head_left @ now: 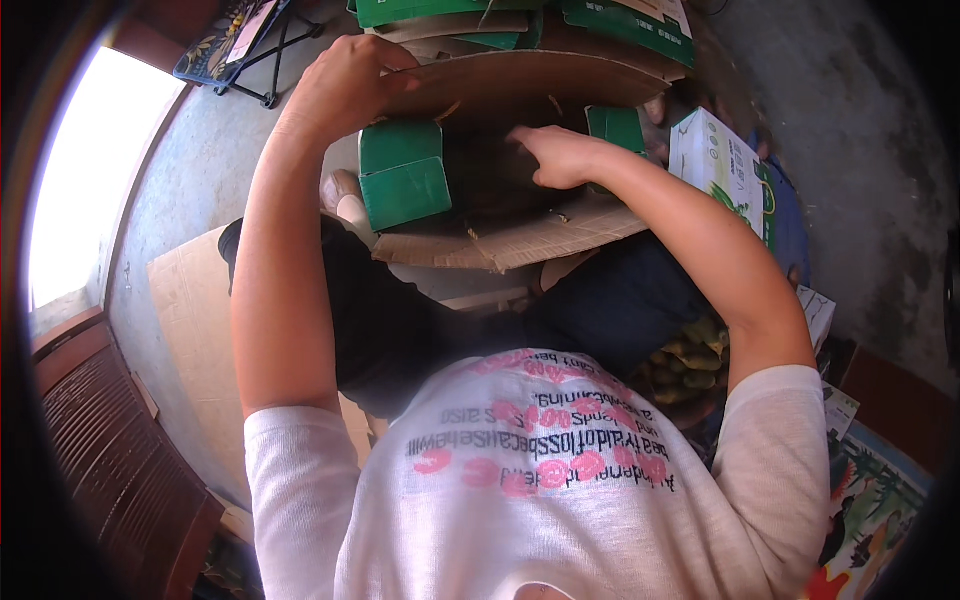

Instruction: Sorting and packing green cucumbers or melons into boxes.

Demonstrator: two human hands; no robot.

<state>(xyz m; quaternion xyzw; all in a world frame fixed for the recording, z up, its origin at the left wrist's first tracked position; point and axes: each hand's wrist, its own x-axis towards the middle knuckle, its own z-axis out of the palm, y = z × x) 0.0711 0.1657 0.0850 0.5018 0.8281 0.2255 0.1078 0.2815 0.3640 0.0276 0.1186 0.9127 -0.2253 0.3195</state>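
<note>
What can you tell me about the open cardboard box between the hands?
The open box looks like corrugated cardboard, plain brown inside. Its far flap and near flap stand spread, while green side flaps show left and right. Short yellowish cords poke through the brown cardboard. It sits before the person's legs; its dark interior hides any contents. The left hand touches the far flap's left end; the right hand, slightly blurred, is over the opening.

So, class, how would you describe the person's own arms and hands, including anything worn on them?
The left hand and right hand are ungloved. The forearms are bare, with no watch or bracelet visible. The white sleeves are short and plain. Motion blur hides whether the right hand wears rings.
</note>
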